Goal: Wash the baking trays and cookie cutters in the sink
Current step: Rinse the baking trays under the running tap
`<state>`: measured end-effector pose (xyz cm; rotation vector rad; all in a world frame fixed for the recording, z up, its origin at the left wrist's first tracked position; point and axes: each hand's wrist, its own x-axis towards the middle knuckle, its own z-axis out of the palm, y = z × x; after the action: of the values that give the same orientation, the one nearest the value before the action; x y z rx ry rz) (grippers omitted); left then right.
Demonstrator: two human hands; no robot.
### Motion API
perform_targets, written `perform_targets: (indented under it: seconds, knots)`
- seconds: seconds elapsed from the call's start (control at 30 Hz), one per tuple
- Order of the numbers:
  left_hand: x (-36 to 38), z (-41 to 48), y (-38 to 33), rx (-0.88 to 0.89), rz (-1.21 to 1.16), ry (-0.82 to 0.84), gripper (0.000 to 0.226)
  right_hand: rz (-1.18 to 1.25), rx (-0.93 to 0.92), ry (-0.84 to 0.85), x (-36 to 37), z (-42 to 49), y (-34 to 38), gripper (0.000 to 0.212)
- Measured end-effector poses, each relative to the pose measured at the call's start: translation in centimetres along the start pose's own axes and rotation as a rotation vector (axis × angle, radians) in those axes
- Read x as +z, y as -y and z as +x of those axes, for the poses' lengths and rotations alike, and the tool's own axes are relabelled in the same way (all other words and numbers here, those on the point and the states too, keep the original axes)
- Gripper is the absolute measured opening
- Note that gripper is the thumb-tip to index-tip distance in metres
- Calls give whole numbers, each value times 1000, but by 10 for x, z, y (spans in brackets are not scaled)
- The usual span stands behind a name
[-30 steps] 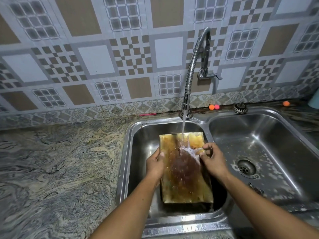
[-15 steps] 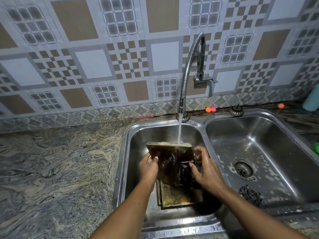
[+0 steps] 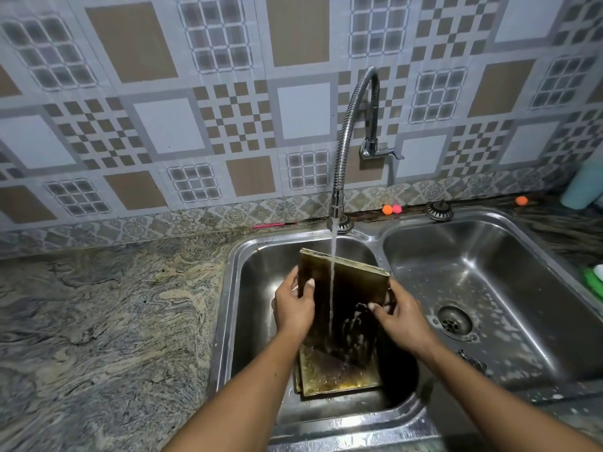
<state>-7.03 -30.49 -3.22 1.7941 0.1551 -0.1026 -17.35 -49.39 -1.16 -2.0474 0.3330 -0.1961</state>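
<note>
A dark, stained baking tray stands nearly upright in the left basin of the steel double sink, its dark underside facing me. Water from the flexible tap runs down that face. My left hand grips the tray's left edge, thumb on the front. My right hand holds the right edge, fingers curled round it. Another golden, greasy tray lies flat on the basin floor beneath. No cookie cutters are in view.
The right basin holds suds around its drain. A marbled stone counter stretches left. Small orange and pink balls and a drain plug sit on the back ledge. A teal bottle stands far right.
The upper tray went from lying flat under the stream to standing tilted up on its near end, its underside now towards me. Both hands kept hold of its side edges.
</note>
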Motion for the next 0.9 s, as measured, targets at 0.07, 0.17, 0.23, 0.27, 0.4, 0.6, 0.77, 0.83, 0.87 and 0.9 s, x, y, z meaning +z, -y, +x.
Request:
perform_targets:
  seconds: [0.07, 0.17, 0.23, 0.27, 0.4, 0.6, 0.77, 0.83, 0.87, 0.9]
  knots:
    - [5, 0, 0, -25, 17, 35, 59, 83, 3, 38, -5, 6, 4, 31]
    - [12, 0, 4, -63, 52, 43, 66, 98, -34, 84, -8, 13, 16, 24]
    - [17, -1, 5, -79, 91, 39, 64, 80, -67, 105, -6, 16, 27, 21]
    - [19, 0, 6, -75, 105, 47, 60, 83, -85, 119, -4, 18, 34, 20]
    - [24, -3, 5, -57, 80, 122, 45, -12, -113, 138, 12, 31, 54, 16]
    - [8, -7, 6, -23, 41, 108, 35, -132, -99, 130, 30, 50, 84, 11]
    - [-11, -10, 10, 2, 48, 67, 34, -113, -58, 114, 51, 54, 101, 17]
    - [-16, -13, 10, 31, 52, 75, 38, -64, -17, 82, 60, 54, 103, 29]
    - [-18, -16, 9, 43, 52, 92, 44, -40, -3, 57, 62, 55, 102, 29]
    - [-19, -18, 9, 56, 61, 112, 54, -36, 17, 36, 63, 56, 101, 27]
